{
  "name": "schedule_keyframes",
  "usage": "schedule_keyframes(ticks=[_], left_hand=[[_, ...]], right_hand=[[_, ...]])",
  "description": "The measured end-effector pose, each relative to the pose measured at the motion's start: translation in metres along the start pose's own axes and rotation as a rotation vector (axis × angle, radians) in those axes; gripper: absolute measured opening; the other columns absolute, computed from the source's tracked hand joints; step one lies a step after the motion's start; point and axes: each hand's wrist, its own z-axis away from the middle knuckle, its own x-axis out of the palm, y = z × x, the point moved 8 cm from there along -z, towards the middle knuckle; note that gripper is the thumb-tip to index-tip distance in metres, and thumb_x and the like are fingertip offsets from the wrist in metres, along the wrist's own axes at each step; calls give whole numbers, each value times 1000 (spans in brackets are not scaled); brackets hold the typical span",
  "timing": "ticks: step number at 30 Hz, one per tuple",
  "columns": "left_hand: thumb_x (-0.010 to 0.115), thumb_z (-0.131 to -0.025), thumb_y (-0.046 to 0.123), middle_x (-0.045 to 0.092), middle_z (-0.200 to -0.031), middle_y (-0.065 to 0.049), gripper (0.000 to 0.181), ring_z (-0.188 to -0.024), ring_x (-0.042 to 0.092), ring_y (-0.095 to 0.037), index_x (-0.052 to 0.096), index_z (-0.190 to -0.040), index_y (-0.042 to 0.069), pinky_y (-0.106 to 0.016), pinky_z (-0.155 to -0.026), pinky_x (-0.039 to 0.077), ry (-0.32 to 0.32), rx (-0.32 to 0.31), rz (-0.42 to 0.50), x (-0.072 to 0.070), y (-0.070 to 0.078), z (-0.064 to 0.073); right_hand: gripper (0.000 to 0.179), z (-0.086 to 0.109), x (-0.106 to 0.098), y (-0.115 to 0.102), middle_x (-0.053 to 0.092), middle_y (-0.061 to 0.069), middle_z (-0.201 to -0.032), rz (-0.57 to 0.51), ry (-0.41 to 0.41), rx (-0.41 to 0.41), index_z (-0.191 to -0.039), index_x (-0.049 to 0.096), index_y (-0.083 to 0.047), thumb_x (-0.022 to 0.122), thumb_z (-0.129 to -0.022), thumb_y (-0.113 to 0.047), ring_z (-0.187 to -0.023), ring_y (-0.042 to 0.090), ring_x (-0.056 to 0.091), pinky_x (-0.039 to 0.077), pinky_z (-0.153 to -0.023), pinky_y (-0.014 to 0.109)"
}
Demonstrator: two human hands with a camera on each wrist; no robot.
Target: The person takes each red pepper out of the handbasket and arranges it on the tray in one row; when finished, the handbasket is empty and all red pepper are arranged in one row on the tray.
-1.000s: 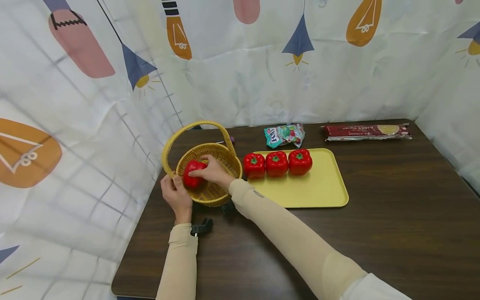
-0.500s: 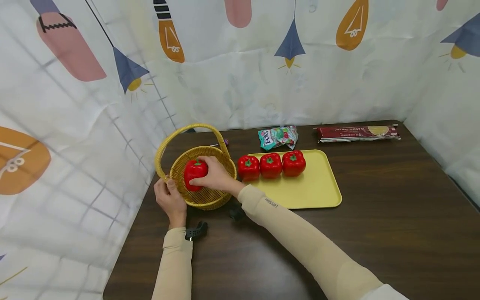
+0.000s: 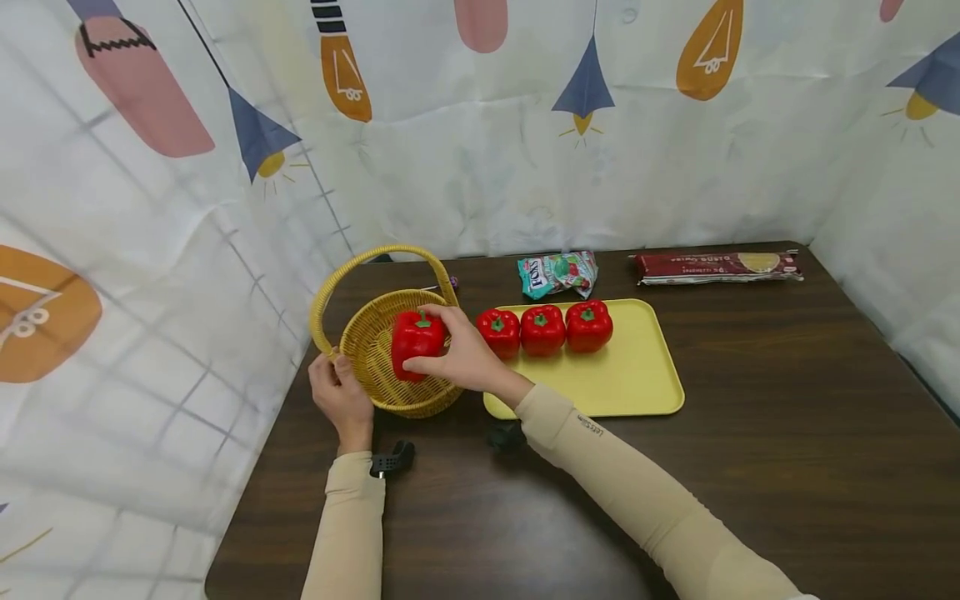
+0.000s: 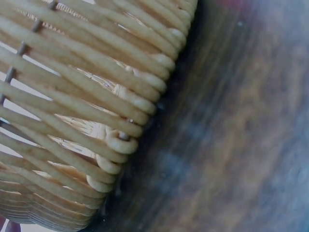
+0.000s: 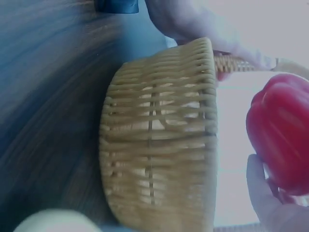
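My right hand grips a red bell pepper between thumb and fingers, over the right part of the yellow wicker basket. In the right wrist view the pepper shows above the basket's rim. My left hand holds the basket's left rim, where the arched handle joins it. Basket weave fills much of the left wrist view. Right of the basket, three more red peppers stand in a row on a yellow tray.
Behind the tray lies a teal snack bag, with a long dark red package farther right. A small purple-tipped item lies behind the basket. A patterned curtain hangs along the dark wooden table's back and left.
My right hand has lifted the pepper from inside the basket and carried it up and to the right. My left hand stays on the basket rim. The head view has shifted slightly.
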Motion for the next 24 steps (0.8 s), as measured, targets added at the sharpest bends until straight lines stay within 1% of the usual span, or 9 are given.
schedule_keyframes(ticks=[4, 8, 11, 13, 15, 18, 20, 22, 24], left_hand=[[51, -97, 53, 60, -105, -24, 65, -100, 57, -29, 64, -93, -11, -26, -90, 40, -7, -18, -9, 3, -21, 0], [50, -95, 57, 61, -105, -23, 69, -98, 57, -26, 64, -92, -10, -28, -90, 41, -4, -18, -6, 3, -29, 0], [51, -97, 53, 62, -103, -19, 66, -99, 57, -27, 64, -92, -11, -26, -91, 40, -3, -13, 8, 3, -12, 1], [52, -98, 50, 61, -103, -24, 64, -98, 56, -27, 63, -92, -13, -25, -90, 40, 1, -11, 21, 2, 1, 1], [52, -99, 47, 60, -102, -25, 62, -98, 56, -31, 62, -91, -14, -25, -91, 40, -2, -9, 31, 2, 13, 1], [52, -99, 46, 57, -103, -34, 62, -97, 55, -37, 61, -91, -15, -25, -90, 39, -5, 0, 38, 3, 15, 0], [52, -99, 47, 57, -102, -32, 63, -98, 55, -39, 61, -91, -15, -25, -90, 39, -1, 0, 36, 3, 14, 0], [52, -98, 48, 57, -103, -35, 65, -96, 55, -34, 61, -92, -16, -24, -89, 39, 3, -3, 41, 2, 14, 0], [52, -97, 50, 56, -103, -39, 67, -94, 54, -23, 61, -93, -16, -24, -89, 38, 13, -8, 45, 2, 13, 1]], right_hand=[[79, 13, -14, 0, 44, 2, -137, -11, -12, -29, -145, 40, -20, 81, -79, -36, -118, 19, 49, 54, -83, 32], [81, 26, -32, 4, 45, 2, -135, 5, 5, -56, -146, 38, -17, 82, -79, -33, -119, 20, 49, 55, -85, 38], [82, 37, -50, 11, 45, 0, -137, 11, 40, -46, -146, 38, -19, 82, -79, -31, -120, 20, 48, 54, -87, 40], [82, 46, -62, 15, 45, -1, -138, 3, 66, -30, -146, 37, -20, 83, -78, -28, -120, 20, 49, 54, -87, 40], [83, 53, -73, 20, 43, -1, -141, -13, 88, -13, -147, 36, -22, 83, -79, -26, -120, 22, 49, 53, -87, 41], [83, 64, -91, 25, 43, 0, -142, -43, 128, 1, -147, 35, -22, 83, -79, -23, -121, 25, 49, 53, -88, 44], [83, 71, -101, 28, 43, 1, -143, -53, 151, 2, -147, 35, -22, 83, -79, -22, -122, 26, 49, 53, -88, 45], [82, 77, -111, 30, 43, 1, -143, -55, 170, 6, -147, 35, -22, 83, -80, -22, -121, 27, 50, 53, -88, 45], [82, 83, -119, 31, 44, 2, -143, -62, 176, 9, -148, 34, -20, 82, -81, -22, -120, 28, 51, 53, -87, 46]])
